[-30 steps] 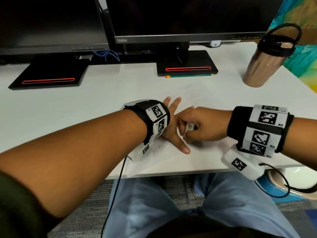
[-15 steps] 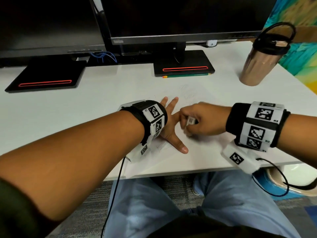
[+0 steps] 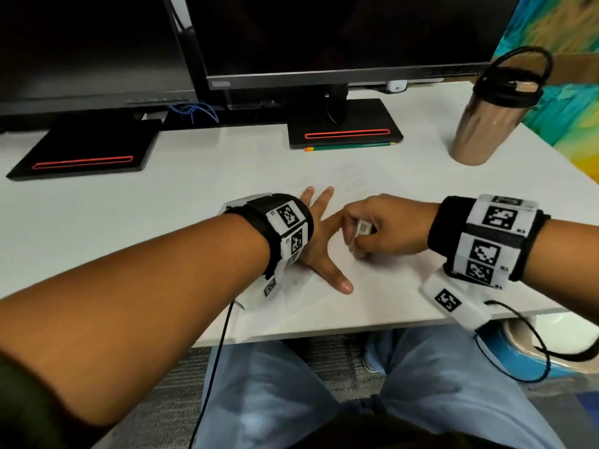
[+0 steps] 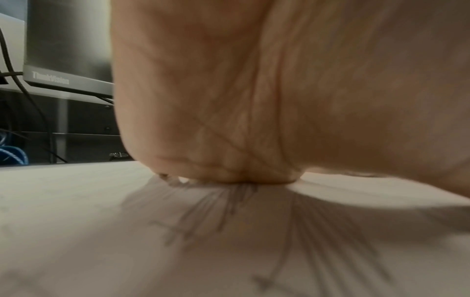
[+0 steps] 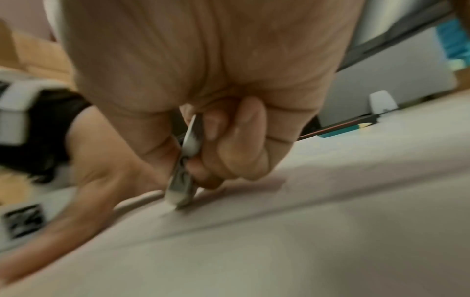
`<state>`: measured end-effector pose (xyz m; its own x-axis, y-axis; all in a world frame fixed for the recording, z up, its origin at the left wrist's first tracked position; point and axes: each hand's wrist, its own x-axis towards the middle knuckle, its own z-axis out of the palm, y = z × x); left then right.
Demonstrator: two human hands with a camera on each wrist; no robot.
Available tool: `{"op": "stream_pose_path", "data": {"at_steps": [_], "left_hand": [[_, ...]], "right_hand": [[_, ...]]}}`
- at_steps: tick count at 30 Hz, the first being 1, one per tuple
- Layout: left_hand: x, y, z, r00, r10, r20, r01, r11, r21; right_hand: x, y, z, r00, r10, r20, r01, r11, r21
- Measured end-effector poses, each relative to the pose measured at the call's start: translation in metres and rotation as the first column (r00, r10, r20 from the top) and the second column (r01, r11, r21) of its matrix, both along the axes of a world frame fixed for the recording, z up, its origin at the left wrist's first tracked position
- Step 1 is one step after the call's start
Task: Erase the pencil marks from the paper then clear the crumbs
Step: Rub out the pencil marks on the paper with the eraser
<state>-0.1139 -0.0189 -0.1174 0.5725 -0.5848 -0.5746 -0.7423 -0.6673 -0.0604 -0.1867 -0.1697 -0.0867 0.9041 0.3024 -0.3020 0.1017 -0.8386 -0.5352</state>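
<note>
A white sheet of paper (image 3: 382, 280) lies on the white desk near its front edge. Faint pencil marks (image 3: 355, 181) show on its far part, and darker pencil strokes (image 4: 229, 217) run under my left palm. My left hand (image 3: 319, 231) lies flat on the paper with fingers spread, pressing it down. Just to its right, my right hand (image 3: 379, 228) pinches a small white eraser (image 3: 362, 229) and presses its smudged tip (image 5: 179, 198) onto the sheet. The wrist view of that eraser is motion-blurred.
Two black monitors stand at the back on dark bases (image 3: 345, 131). A green pencil (image 3: 350, 146) lies in front of the right base. A bronze tumbler (image 3: 486, 121) with a black lid stands at the far right. The desk's front edge (image 3: 324, 332) is close to my wrists.
My right hand with the eraser has shifted slightly back and forth beside the left hand's fingers. The left hand has stayed flat on the paper. The head view has drifted a little.
</note>
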Motion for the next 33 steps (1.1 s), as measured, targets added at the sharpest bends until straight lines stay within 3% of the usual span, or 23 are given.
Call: {"op": "stream_pose_path", "data": {"at_steps": [2, 6, 12, 16, 20, 23, 33], "left_hand": [[0.0, 0.0, 0.001, 1.0, 0.005, -0.01, -0.005, 1.0, 0.017], [-0.001, 0.0, 0.001, 1.0, -0.003, -0.003, 0.003, 1.0, 0.005], [-0.003, 0.0, 0.002, 1.0, 0.024, -0.005, -0.024, 1.0, 0.015], [0.002, 0.001, 0.004, 0.999, 0.051, 0.02, -0.051, 0.998, 0.022], [0.0, 0.001, 0.015, 0.999, 0.049, 0.007, -0.049, 0.998, -0.043], [-0.002, -0.005, 0.016, 0.999, 0.027, -0.047, -0.028, 0.999, -0.027], [0.009, -0.013, 0.007, 0.989, 0.143, -0.042, -0.143, 0.99, -0.004]], "right_hand": [[-0.004, 0.008, -0.002, 0.997, 0.07, -0.019, -0.07, 0.998, -0.007], [0.003, -0.005, 0.002, 0.999, -0.034, 0.005, 0.034, 0.999, -0.013], [-0.001, 0.002, 0.005, 0.998, 0.047, -0.046, -0.051, 0.995, -0.084], [0.016, -0.017, 0.021, 0.995, 0.01, 0.097, 0.014, 0.969, -0.246], [0.026, -0.016, 0.025, 0.984, 0.02, 0.178, 0.017, 0.98, -0.2], [0.028, -0.01, 0.017, 0.991, 0.042, 0.124, -0.018, 0.982, -0.186], [0.042, -0.012, 0.0, 0.978, 0.013, 0.207, 0.025, 0.983, -0.182]]}}
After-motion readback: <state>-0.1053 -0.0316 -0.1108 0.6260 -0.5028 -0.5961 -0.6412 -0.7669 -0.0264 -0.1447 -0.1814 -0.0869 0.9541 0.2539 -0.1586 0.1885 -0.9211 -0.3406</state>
